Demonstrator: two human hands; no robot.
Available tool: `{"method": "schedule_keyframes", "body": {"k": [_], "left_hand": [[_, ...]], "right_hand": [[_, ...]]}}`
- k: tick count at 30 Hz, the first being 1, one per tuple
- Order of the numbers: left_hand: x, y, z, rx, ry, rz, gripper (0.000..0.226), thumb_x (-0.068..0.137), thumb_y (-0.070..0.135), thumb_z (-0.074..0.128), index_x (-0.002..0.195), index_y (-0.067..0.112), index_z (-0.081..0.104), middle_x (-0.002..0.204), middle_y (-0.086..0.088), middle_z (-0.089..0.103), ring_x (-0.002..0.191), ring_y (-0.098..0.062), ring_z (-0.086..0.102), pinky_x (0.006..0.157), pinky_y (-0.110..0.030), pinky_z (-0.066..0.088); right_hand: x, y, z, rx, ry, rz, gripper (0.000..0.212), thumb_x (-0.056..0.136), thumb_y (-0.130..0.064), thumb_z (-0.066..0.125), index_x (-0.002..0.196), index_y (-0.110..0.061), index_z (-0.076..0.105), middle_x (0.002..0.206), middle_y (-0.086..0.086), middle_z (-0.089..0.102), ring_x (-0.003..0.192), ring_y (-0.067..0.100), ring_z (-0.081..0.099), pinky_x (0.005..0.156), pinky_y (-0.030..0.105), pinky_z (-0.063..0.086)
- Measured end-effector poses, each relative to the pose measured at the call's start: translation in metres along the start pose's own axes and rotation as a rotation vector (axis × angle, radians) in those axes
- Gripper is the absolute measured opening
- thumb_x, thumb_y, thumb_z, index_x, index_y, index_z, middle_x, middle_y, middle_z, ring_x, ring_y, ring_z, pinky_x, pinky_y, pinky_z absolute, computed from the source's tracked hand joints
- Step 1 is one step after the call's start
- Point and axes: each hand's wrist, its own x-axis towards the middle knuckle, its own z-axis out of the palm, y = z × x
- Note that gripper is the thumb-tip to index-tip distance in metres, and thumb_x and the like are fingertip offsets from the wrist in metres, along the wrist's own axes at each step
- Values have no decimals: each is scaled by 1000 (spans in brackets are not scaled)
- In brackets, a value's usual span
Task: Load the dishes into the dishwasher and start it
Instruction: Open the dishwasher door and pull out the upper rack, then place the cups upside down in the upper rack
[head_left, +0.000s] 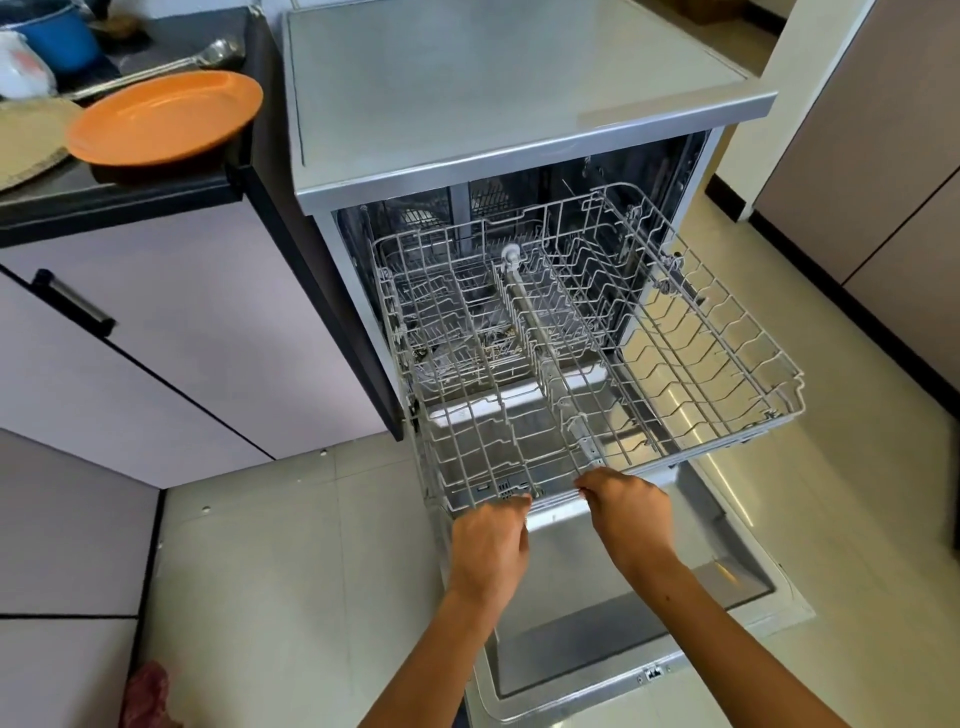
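While drawn well out over the lowered door (613, 618), upper rack (587, 332) of grey-white coated wire, long and shallow, with rows of zigzag tines on its right half and a folding shelf rail down the middle. Nothing loaded in it. Seen through its mesh, a lower basket (457, 338) deeper inside the tub, with some small dark bits lying in its bottom, too blurred to name.

Dishwasher (498, 104) silver-grey, flat-topped, standing between a dark counter (156, 192) on the left and a pale wall on the right, its door dropped flat toward the floor, shiny steel inner face up.

Left hand (488, 551) at the rack's front rail, fingers curled over the wire near the left of centre, gripping it. Right hand (626, 504) just beside, knuckles up, fingers hooked around the same front rail right of centre. Both forearms reaching up from the bottom edge of the view.

On the counter, close to its front edge, an orange plate (166, 117), shallow, glossy and bare. Behind it a steel ladle (171, 65) lying flat, a blue pot (60, 36) at the far corner, a white plastic bag (23, 67) beside the pot, and a woven mat (28, 143) partly under the plate's left rim.
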Motion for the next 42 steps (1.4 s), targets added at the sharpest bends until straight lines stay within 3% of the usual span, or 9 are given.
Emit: {"method": "schedule_keyframes", "body": {"k": [4, 7, 11, 13, 17, 21, 31, 34, 42], "left_hand": [[2, 1, -23, -241, -118, -130, 53, 92, 38, 58, 141, 24, 44, 129, 2, 60, 117, -14, 56, 101, -26, 40], [-1, 9, -79, -436, 1, -222, 53, 90, 35, 61, 139, 19, 46, 128, -2, 60, 114, -15, 58, 102, -29, 43], [-30, 15, -184, -414, 250, -215, 53, 89, 37, 60, 138, 20, 47, 130, 3, 57, 115, -9, 57, 98, -14, 39], [-55, 14, -243, -353, 370, -224, 54, 86, 40, 59, 135, 17, 52, 128, 6, 58, 113, -6, 55, 92, -5, 35], [-110, -15, -334, -234, 598, -337, 48, 84, 42, 61, 123, 13, 63, 121, -1, 64, 110, -20, 62, 90, -24, 43], [-134, -67, -389, -266, 724, -516, 54, 87, 49, 54, 133, 21, 52, 131, 8, 56, 121, -13, 52, 97, -26, 39], [-146, -273, -473, -194, 829, -711, 61, 83, 58, 40, 129, 19, 55, 132, 3, 55, 129, -19, 46, 107, -31, 24], [-141, -323, -497, -221, 848, -721, 57, 90, 56, 44, 138, 24, 44, 143, 10, 42, 138, -9, 28, 111, -23, 19], [-79, -427, -531, -247, 864, -699, 49, 92, 38, 55, 137, 18, 47, 143, 3, 45, 137, -11, 30, 112, -34, 30]], "right_hand": [[-5, -11, -23, 48, -16, 13, 25, 86, -4, 56, 100, -21, 69, 93, -1, 71, 78, 18, 67, 69, 27, 54], [-10, -28, -59, 164, 17, 36, 29, 88, 0, 53, 110, -13, 66, 93, 8, 71, 76, 21, 66, 70, 27, 52], [-24, -67, -140, 330, 160, -102, 25, 77, 4, 69, 98, -9, 70, 62, 5, 66, 45, 9, 47, 45, 17, 40], [-34, -96, -191, 400, 206, -147, 26, 89, -9, 59, 114, -12, 65, 78, 6, 70, 58, 15, 59, 55, 27, 51], [-52, -169, -281, 543, 316, -313, 31, 94, -20, 53, 125, -14, 58, 112, 7, 67, 97, 26, 64, 76, 35, 52], [-41, -252, -329, 671, 293, -433, 32, 93, -20, 54, 125, -20, 58, 111, 2, 68, 93, 20, 65, 76, 29, 51], [33, -511, -328, 852, 333, -579, 24, 89, -19, 60, 112, -20, 64, 106, -5, 67, 95, 13, 62, 79, 25, 47], [51, -574, -314, 865, 291, -609, 23, 89, -17, 60, 112, -18, 65, 106, -4, 67, 86, 8, 59, 72, 13, 40], [123, -680, -287, 800, 242, -627, 25, 89, -17, 60, 114, -14, 65, 110, -2, 67, 98, 14, 60, 82, 18, 37]]}}
